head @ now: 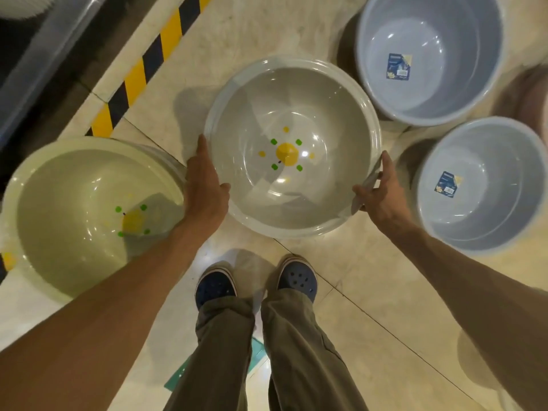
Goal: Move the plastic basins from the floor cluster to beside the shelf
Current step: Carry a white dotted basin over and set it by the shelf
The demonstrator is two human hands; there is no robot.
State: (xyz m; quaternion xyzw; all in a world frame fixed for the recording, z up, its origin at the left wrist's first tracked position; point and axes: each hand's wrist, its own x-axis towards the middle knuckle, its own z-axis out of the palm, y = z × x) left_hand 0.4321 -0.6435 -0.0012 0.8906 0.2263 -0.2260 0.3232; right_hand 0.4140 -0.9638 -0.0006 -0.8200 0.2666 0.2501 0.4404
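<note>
A round grey plastic basin (pixel 292 93) with a yellow and green flower print on its bottom is in the middle of the view, above the tiled floor. My left hand (pixel 204 185) grips its left rim, thumb over the edge. My right hand (pixel 381 189) grips its right rim with the thumb hooked inside. A pale green basin (pixel 59 203) with the same print stands at the left. Two blue-grey basins with labels stand at the right, one far (pixel 430 31), one near (pixel 486 209).
A yellow and black hazard stripe (pixel 139 75) runs diagonally across the floor at the upper left, beside a dark strip and a clear plastic edge (pixel 44 54). My two feet in blue clogs (pixel 255 283) stand below the grey basin. A brownish object (pixel 533 93) shows at the right edge.
</note>
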